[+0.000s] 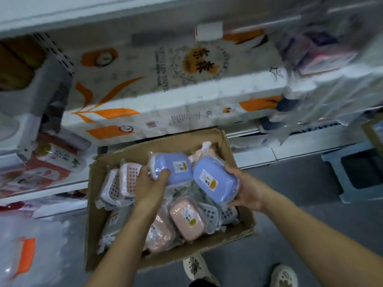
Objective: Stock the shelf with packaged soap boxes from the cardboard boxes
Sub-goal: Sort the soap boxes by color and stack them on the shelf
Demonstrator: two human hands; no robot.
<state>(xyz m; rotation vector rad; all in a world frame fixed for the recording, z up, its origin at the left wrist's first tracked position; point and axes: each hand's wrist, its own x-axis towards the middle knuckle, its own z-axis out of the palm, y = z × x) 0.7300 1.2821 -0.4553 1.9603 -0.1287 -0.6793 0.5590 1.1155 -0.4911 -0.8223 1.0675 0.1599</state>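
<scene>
Both my forearms reach forward and down over the cardboard box [165, 201] on the floor. My left hand [150, 184] is curled round the near left end of a blue soap box [173, 167] wrapped in clear plastic, thumb on top and fingers underneath. My right hand [247, 188] grips a second blue soap box [214, 181] from its right side, fingers wrapped along the far edge and thumb at the near corner. The two blue packs sit side by side, almost touching, lifted just above the heap in the carton.

Below them lie more wrapped packs: a pink soap box [187, 218] near the middle, another pink one [160, 232] nearer me, and pale slotted ones [122, 184] to the left.

Beyond the carton, the shelf [290, 154] carries big packs of toilet paper [145, 96] with orange leaf print, blurred in places. A pale blue stool [352, 170] stands on the floor at the right. My two shoes [195, 266] show at the near edge.
</scene>
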